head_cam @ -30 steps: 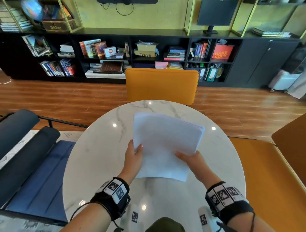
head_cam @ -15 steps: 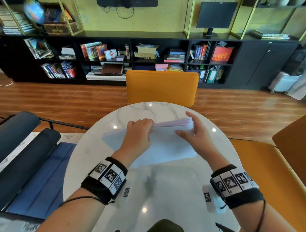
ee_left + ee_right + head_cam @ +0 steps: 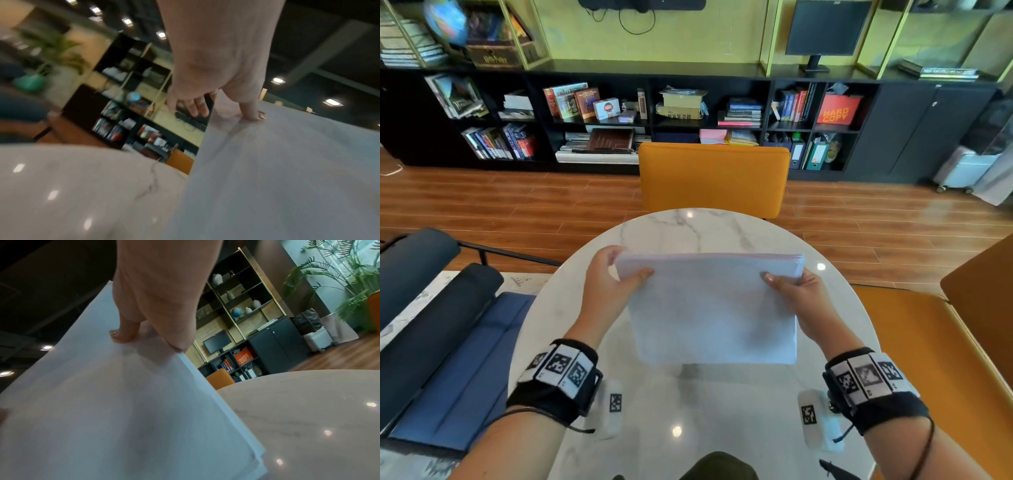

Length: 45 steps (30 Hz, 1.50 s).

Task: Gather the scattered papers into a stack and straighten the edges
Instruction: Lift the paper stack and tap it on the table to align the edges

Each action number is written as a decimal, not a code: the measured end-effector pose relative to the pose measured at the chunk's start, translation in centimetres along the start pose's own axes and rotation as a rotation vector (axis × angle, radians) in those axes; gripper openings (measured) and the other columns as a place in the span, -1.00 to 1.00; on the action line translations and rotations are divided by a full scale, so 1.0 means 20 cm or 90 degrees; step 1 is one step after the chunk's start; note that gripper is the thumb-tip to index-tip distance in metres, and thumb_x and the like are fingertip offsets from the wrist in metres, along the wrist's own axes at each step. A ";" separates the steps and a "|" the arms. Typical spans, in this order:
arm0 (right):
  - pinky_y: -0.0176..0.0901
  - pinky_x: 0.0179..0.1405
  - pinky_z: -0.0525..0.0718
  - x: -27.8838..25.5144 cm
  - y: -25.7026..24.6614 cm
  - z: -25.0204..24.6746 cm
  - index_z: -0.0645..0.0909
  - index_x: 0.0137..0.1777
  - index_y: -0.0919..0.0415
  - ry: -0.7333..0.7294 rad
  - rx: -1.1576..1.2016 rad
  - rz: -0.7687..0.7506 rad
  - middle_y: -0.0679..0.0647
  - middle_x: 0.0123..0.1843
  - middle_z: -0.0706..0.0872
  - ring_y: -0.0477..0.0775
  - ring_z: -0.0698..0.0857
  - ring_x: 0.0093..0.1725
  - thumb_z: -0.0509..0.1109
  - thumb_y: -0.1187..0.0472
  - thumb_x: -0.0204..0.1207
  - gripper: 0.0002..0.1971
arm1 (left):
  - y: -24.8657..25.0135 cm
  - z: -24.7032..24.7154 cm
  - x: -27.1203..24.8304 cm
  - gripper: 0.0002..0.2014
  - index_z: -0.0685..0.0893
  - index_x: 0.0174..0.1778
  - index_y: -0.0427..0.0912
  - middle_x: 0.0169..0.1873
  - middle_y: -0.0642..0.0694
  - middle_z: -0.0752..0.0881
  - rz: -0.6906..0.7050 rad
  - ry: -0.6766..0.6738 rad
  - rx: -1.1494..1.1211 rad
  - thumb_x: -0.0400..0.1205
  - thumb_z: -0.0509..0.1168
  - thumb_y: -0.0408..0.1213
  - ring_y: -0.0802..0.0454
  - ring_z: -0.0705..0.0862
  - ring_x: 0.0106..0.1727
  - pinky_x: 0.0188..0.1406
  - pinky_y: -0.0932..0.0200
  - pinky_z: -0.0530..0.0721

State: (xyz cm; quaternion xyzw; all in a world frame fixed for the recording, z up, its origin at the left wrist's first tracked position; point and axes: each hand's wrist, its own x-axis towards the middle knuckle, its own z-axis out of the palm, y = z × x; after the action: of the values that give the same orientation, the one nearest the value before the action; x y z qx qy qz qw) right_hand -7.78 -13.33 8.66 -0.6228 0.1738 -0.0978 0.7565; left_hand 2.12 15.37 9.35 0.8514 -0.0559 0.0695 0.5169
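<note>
White paper stack (image 3: 714, 308) stands on edge above the marble worktop (image 3: 698, 229), left hand (image 3: 606, 291) and right hand (image 3: 799, 301) pinching its top corners. Risk: loosened fingers let sheets fan and slide apart.

An office lounge: black bookshelf (image 3: 619, 113) with binders, monitor (image 3: 827, 29), marble table (image 3: 688, 233), orange chair (image 3: 714, 178).

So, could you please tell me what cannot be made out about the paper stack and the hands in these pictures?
- Head view: the white paper stack hides the fingers of the left hand and right hand behind it.
- Head view: whether the stack's bottom edge touches the round marble table is unclear.
- Right wrist view: the stack's lower corner is cut off by the frame.
- Left wrist view: motion blur smears the stack's edge.
</note>
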 end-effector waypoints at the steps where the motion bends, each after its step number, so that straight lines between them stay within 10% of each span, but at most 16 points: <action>1: 0.11 -0.03 0.76 0.00 0.01 0.00 0.75 0.03 0.36 -0.001 0.006 0.002 0.34 -0.01 0.82 0.29 0.80 -0.08 0.63 0.27 0.24 -0.65 | -0.01 0.01 0.00 -0.53 0.51 0.24 -0.06 0.18 -0.02 0.62 -0.061 -0.043 -0.095 0.46 0.50 -0.14 -0.02 0.59 0.23 0.10 0.16 0.57; 6: -0.04 -0.20 0.77 0.00 0.04 0.03 0.75 0.01 0.23 -0.016 0.002 -0.020 0.19 -0.09 0.85 0.16 0.82 -0.16 0.47 0.30 0.46 -0.85 | -0.02 0.09 -0.03 -0.46 0.48 0.36 -0.19 0.25 -0.18 0.66 -0.118 -0.028 -0.191 0.53 0.36 0.01 -0.13 0.65 0.29 0.32 -0.21 0.61; 11: -0.06 -0.02 0.78 -0.03 0.17 0.03 0.69 0.18 0.15 -0.019 -0.036 -0.026 0.10 0.02 0.84 0.09 0.82 0.00 0.50 0.26 0.44 -0.70 | -0.04 0.17 -0.15 -0.41 0.19 0.58 -0.20 0.38 -0.11 0.50 -0.146 0.013 -0.182 0.67 0.25 -0.17 -0.05 0.50 0.39 0.47 -0.09 0.46; 15: 0.09 0.17 0.72 -0.04 0.29 0.04 0.67 0.20 0.13 0.045 -0.098 -0.011 0.11 0.08 0.83 0.11 0.79 0.10 0.59 0.07 0.26 -0.52 | -0.11 0.22 -0.22 -0.62 0.35 0.42 -0.14 0.22 -0.09 0.58 -0.190 -0.014 -0.223 0.69 0.21 -0.23 -0.09 0.60 0.25 0.14 0.06 0.59; 23: 0.09 0.07 0.73 -0.03 0.27 0.02 0.73 -0.01 0.16 0.095 -0.083 -0.014 0.15 -0.07 0.83 0.18 0.80 -0.03 0.48 0.26 0.47 -0.88 | -0.12 0.23 -0.21 -0.83 0.41 0.21 -0.05 -0.04 0.09 0.60 -0.144 -0.001 -0.210 0.72 0.15 -0.26 0.12 0.62 -0.02 -0.18 0.31 0.54; 32: 0.17 0.15 0.71 -0.02 0.34 0.01 0.70 -0.04 0.10 0.098 -0.109 0.076 0.14 -0.03 0.82 0.26 0.77 0.08 0.50 0.22 0.45 -0.89 | -0.19 0.26 -0.26 -0.76 0.48 0.29 -0.13 0.07 -0.09 0.66 -0.178 0.014 -0.178 0.70 0.15 -0.33 -0.15 0.68 0.15 0.07 0.02 0.64; 35: 0.02 0.07 0.70 0.02 0.34 -0.02 0.56 0.29 0.14 0.106 -0.148 0.061 0.20 0.18 0.74 0.15 0.72 0.12 0.53 0.18 0.42 -0.56 | -0.08 0.22 -0.18 -0.74 0.51 0.30 -0.16 0.07 -0.09 0.65 -0.112 0.016 -0.094 0.69 0.17 -0.32 -0.17 0.67 0.17 0.15 0.00 0.62; 39: 0.10 0.47 0.43 0.06 0.20 0.00 0.10 0.65 0.15 0.187 -0.324 0.014 0.15 0.54 0.36 0.12 0.39 0.52 0.59 0.06 0.34 -0.03 | 0.15 0.14 -0.07 -0.70 0.54 0.34 -0.23 0.15 -0.14 0.68 0.056 -0.021 0.065 0.69 0.18 -0.34 -0.07 0.63 0.17 0.08 0.17 0.48; 45: -0.43 0.17 0.57 0.01 -0.14 0.25 0.47 0.41 -0.10 -0.036 -0.264 -0.183 -0.05 0.32 0.62 -0.09 0.59 0.28 0.56 0.23 0.38 -0.38 | 0.41 0.17 -0.01 -0.86 0.64 0.03 -0.29 -0.06 -0.19 0.72 0.325 -0.074 0.247 0.61 0.23 -0.43 -0.21 0.64 0.02 0.07 0.08 0.33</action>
State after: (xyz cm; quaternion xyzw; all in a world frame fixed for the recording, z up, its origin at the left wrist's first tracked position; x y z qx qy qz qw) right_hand -5.42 -9.46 12.10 -0.7852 0.0787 -0.1492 0.5958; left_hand 0.72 8.58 15.00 0.8951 -0.2823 0.1576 0.3071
